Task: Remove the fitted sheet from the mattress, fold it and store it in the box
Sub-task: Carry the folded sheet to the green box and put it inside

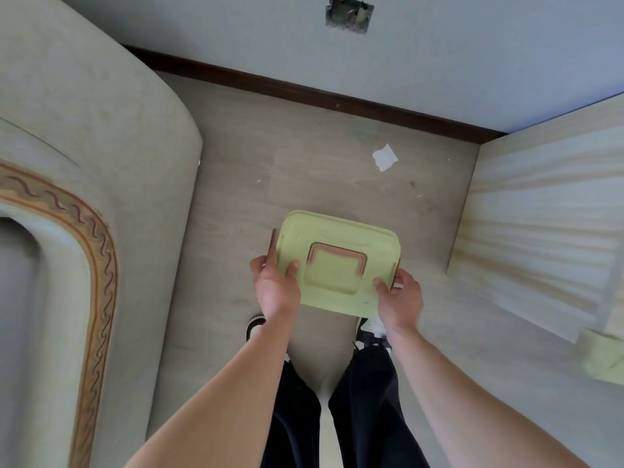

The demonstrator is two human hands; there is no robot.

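The person stands on the floor (337, 163) between the mattress (101, 136) on the left and a pale wooden surface (547, 204) on the right, looking straight down at a light green box (337, 295) held out above their shoes. Both hands carry it by its 2 short sides: the left hand (275, 288) curls around the left edge with its thumb pressed on the lid, and the right hand (400, 298) mirrors that on the right edge. Holding it at opposite ends keeps the box level and the lid flat. The lid is on, and its pink handle (319, 258) lies folded down in a recess at the centre.

The mattress shows a patterned border and no loose cloth in this view; I cannot tell whether a fitted sheet covers it, and none is visible elsewhere. A second pale green item (604, 359) sits at the right edge, too blurred to identify. A scrap of white paper (385, 157) lies on the floor near the wall.
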